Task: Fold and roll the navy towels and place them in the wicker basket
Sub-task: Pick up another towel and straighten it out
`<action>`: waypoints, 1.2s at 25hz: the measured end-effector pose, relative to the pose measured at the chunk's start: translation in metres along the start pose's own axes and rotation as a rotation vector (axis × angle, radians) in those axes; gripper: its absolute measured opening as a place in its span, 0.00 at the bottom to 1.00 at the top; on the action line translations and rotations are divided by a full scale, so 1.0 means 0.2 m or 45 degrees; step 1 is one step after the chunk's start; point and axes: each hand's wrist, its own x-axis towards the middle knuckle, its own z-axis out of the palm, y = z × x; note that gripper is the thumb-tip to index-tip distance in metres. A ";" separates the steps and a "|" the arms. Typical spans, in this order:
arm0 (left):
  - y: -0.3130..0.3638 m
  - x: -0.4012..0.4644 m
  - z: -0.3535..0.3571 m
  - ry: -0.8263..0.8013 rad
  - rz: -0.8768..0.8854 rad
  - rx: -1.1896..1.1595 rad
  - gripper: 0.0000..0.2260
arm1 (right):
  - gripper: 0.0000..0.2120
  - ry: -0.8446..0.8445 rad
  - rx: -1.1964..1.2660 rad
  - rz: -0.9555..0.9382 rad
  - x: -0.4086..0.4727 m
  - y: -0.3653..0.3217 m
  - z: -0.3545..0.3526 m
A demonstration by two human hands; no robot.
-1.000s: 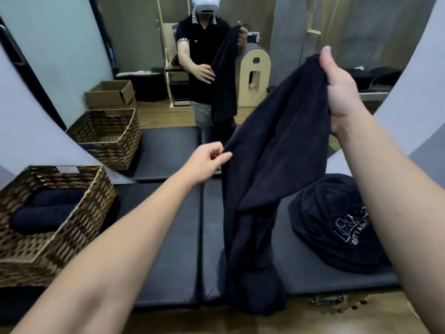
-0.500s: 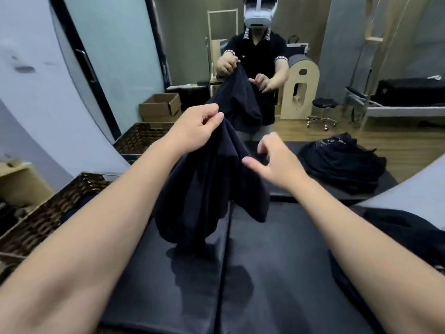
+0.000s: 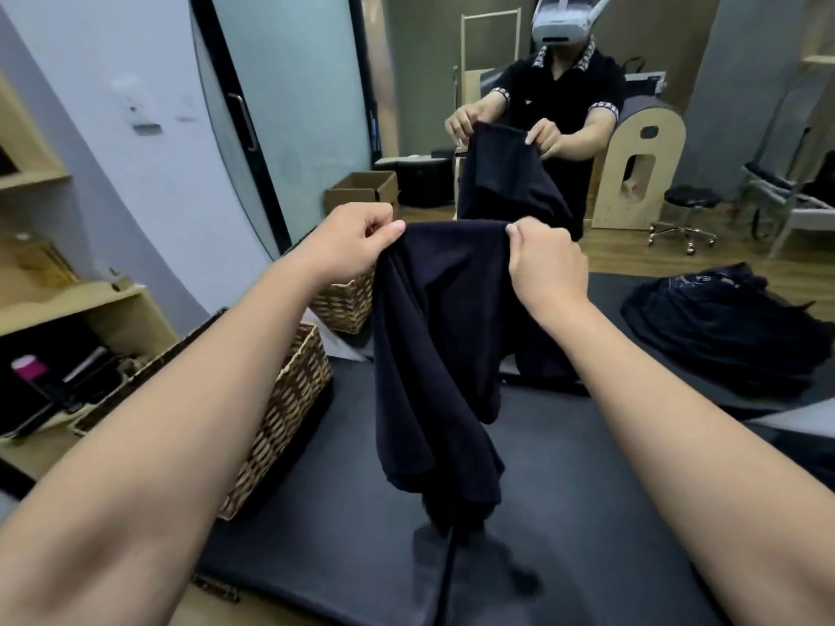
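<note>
I am pinching the top edge of a dark navy terry towel (image 3: 433,336) with both hands; my left hand (image 3: 357,246) is gripping one upper corner between thumb and curled fingers, and my right hand (image 3: 544,259) is clamping the other, so the cloth is hanging between them in loose, bunched drapes; its lowest folds are reaching down to about the black padded mat (image 3: 565,512) near the mat's middle seam, though I cannot tell whether they are touching it. This towel is not yet folded or rolled; I am judging that I am only getting it spread out for the first fold. The woven wicker basket (image 3: 280,413) is sitting at the mat's left edge, just beside my left forearm; its inside is hidden from here, so I cannot say how many rolls it is holding. A heap of crumpled navy towels (image 3: 723,336) is lying at the mat's far right, against the mirror, and I am taking it as work left; folding, rolling and placing are all ahead for the towel in my grip.
</note>
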 end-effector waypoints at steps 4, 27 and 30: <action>0.12 0.03 0.00 0.140 -0.055 -0.492 0.18 | 0.09 -0.154 1.180 0.119 -0.01 -0.09 0.00; -0.02 -0.11 0.05 0.498 -0.497 -1.086 0.21 | 0.10 -0.119 0.785 -0.224 -0.17 -0.24 0.05; 0.02 -0.11 -0.04 0.377 -0.081 -0.584 0.26 | 0.08 0.006 0.752 -0.288 -0.07 -0.28 -0.09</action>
